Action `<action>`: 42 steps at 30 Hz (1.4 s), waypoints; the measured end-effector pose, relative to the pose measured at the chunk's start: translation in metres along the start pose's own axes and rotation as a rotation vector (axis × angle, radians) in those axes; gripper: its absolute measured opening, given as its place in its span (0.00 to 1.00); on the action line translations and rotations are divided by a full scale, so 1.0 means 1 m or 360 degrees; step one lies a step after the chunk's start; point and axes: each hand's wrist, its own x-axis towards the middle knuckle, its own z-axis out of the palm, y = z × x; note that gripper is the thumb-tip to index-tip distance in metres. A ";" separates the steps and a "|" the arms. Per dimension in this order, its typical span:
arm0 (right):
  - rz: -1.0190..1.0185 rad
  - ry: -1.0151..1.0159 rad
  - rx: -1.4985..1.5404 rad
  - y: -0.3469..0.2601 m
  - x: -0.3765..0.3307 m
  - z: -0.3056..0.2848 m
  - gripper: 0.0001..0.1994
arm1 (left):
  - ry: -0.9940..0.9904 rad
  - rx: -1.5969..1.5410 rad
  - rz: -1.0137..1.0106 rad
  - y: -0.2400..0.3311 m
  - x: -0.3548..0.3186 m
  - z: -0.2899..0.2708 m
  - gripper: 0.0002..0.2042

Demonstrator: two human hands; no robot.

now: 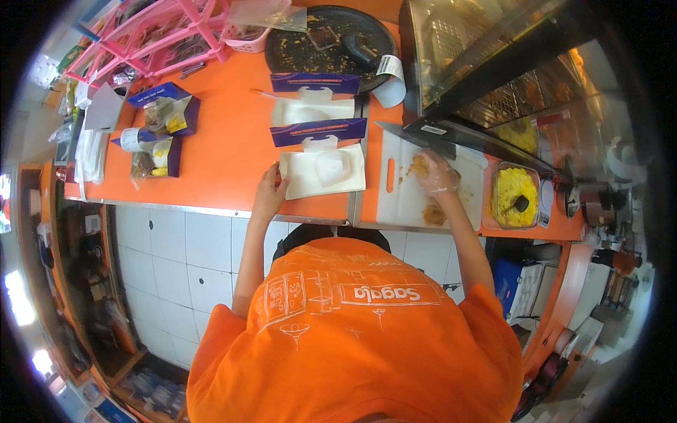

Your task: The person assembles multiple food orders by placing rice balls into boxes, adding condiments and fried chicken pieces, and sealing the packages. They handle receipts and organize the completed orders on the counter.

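Lying beyond right fingers (436,176) gripping food (419,166) is a knife (423,139); left fingers (271,180) pinch box (301,185).

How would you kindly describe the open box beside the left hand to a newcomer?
On the orange counter, find the white cutting board. Just left of it sits an open white box with a purple flap. It is nearer the counter's front edge than its twin, with the left hand at its left side.
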 end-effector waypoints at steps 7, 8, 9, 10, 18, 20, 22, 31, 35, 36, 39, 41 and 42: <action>-0.0148 0.0328 0.1032 -0.076 -0.008 -0.018 0.24 | -0.0066 -0.0447 -0.0248 -0.003 -0.008 -0.007 0.20; -0.0617 0.0331 0.1002 -0.096 -0.005 -0.019 0.24 | -0.0041 -0.0497 -0.0197 -0.005 -0.008 -0.008 0.20; -0.0905 0.0213 0.0870 -0.118 -0.002 -0.017 0.25 | -0.0043 -0.0529 -0.0214 -0.006 -0.008 -0.008 0.20; -0.1202 0.0221 0.0939 -0.144 0.003 -0.008 0.24 | -0.0027 -0.0545 -0.0144 -0.006 -0.009 -0.008 0.20; -0.1279 -0.0087 -0.0091 -0.251 0.041 0.053 0.22 | -0.0030 -0.0573 -0.0316 -0.001 -0.008 -0.009 0.19; -0.1184 -0.0137 0.0056 -0.243 0.036 0.047 0.22 | -0.0026 -0.0506 -0.0325 -0.001 -0.006 -0.009 0.19; -0.1082 -0.0179 0.0265 -0.233 0.031 0.046 0.22 | -0.0025 -0.0420 -0.0260 -0.003 -0.005 -0.008 0.19; -0.1094 0.0244 0.0285 -0.173 0.021 0.023 0.09 | 0.0050 -0.0117 0.0030 -0.017 -0.005 -0.004 0.21; -0.0228 -0.0490 0.0095 -0.067 -0.019 -0.065 0.34 | 0.0105 0.0019 -0.0027 -0.007 -0.001 0.000 0.21; -0.0066 -0.0493 -0.0027 -0.047 -0.034 -0.078 0.44 | 0.0060 -0.0030 -0.0064 0.000 -0.001 -0.005 0.25; 0.0337 -0.0787 -0.0323 -0.017 -0.060 -0.084 0.67 | 0.0306 0.0137 0.0086 0.037 0.004 -0.021 0.29; 0.0464 -0.0938 -0.0463 -0.012 -0.066 -0.074 0.74 | 0.0490 0.0272 0.0450 0.069 0.014 -0.032 0.31; 0.0465 -0.0940 -0.0518 -0.011 -0.066 -0.068 0.74 | 0.0594 0.0323 0.0632 0.086 0.021 -0.036 0.32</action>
